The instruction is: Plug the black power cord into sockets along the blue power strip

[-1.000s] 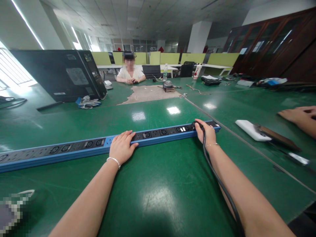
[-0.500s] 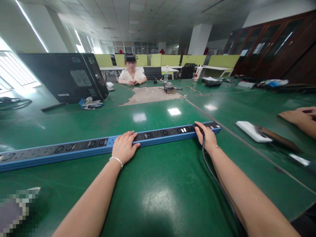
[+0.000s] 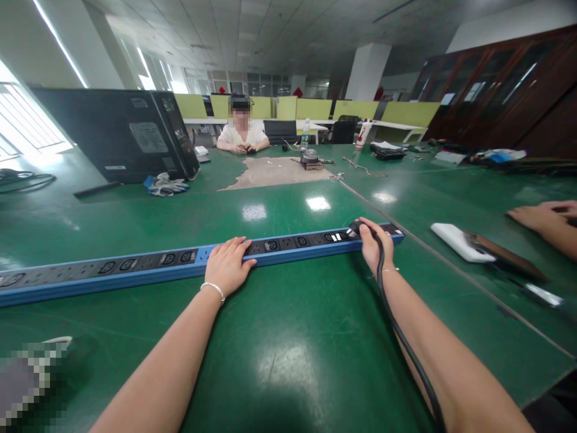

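A long blue power strip with black sockets lies across the green table. My left hand grips it near the middle, fingers over the top and thumb along the near side. Above its right end, my right hand is closed on a black power plug. The plug is tilted, with its metal prongs showing, pointing left and clear of the sockets. From it a black cable runs down beside my right forearm to the bottom edge.
A black computer case stands at the back left, with gloves beside it. Across the table sits a person. On the right are a white object, a brown one and another person's hands.
My right hand has lifted the plug off the strip and tipped it, so its prongs now show. My left hand has stayed in place on the strip.
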`<state>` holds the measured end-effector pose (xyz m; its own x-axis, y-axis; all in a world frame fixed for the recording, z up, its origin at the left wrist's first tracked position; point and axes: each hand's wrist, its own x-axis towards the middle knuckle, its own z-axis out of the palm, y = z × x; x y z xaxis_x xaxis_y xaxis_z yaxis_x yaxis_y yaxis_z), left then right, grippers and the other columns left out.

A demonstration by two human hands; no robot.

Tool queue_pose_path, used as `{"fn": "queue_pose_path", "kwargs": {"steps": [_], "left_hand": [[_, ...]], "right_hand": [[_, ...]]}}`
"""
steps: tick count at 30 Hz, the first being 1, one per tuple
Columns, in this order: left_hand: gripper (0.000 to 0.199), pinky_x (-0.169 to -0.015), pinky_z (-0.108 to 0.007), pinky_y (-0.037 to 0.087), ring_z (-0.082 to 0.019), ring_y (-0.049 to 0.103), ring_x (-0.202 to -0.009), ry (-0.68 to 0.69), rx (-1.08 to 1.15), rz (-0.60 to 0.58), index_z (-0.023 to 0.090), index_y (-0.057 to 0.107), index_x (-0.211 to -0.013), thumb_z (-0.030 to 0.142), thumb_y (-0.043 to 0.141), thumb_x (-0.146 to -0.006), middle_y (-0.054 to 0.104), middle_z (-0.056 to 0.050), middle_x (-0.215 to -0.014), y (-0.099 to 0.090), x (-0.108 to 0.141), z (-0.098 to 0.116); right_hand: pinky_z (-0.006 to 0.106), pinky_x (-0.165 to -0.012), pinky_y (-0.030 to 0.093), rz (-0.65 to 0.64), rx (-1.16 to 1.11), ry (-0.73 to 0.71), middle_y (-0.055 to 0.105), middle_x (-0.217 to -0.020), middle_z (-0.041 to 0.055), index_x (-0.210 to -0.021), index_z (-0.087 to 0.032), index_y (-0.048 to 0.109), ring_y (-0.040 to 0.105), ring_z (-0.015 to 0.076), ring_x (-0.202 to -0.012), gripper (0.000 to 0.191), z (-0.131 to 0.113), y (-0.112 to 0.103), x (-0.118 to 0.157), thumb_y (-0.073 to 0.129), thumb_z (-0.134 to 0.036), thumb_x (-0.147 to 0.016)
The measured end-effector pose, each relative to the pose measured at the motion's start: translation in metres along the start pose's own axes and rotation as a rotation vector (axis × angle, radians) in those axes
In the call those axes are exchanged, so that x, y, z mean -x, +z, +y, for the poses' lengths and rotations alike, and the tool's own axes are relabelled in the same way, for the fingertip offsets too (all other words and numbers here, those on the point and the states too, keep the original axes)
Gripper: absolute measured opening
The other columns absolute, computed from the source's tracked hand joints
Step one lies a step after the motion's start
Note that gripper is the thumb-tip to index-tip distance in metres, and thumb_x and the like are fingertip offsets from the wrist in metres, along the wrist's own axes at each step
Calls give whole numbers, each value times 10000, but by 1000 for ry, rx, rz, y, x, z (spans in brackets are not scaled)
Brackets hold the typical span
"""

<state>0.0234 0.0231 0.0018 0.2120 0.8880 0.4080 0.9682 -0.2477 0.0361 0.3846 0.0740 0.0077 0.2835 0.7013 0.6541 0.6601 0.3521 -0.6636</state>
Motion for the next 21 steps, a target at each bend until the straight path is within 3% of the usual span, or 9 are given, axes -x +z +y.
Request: {"fn": "queue_pose_path", "kwargs": {"steps": [9,15,21], "left_hand": [[437,-1006,-419,345,-247,460,-1218,-10,5,-6,242,507,-1230,417,481,-831,530,-58,-1319,-1,0,1],[441,-1005,-424,347,-251,461,-1217,-13,14,-8,218,517,-1223,413,480,-830,532,-69,-1316,-1,-1,1],[439,-1006,-417,343,-251,463,-1214,-8,14,2,215,516,-1224,411,481,-832,533,-65,-1315,-1,-1,2]], "right_hand": [[362,-925,470,-166,-70,-2,682,-1076,50,-1090,-221,638,627,215,-1000,401,-40,44,26,458,-484,-847],[356,-884,490,-210,44,-7,701,-1025,38,-1093,-245,642,647,228,-955,363,-52,51,29,447,-443,-860],[362,-734,524,-248,285,-23,726,-844,49,-1111,-258,643,677,243,-777,372,-59,54,31,416,-425,-868]]}}
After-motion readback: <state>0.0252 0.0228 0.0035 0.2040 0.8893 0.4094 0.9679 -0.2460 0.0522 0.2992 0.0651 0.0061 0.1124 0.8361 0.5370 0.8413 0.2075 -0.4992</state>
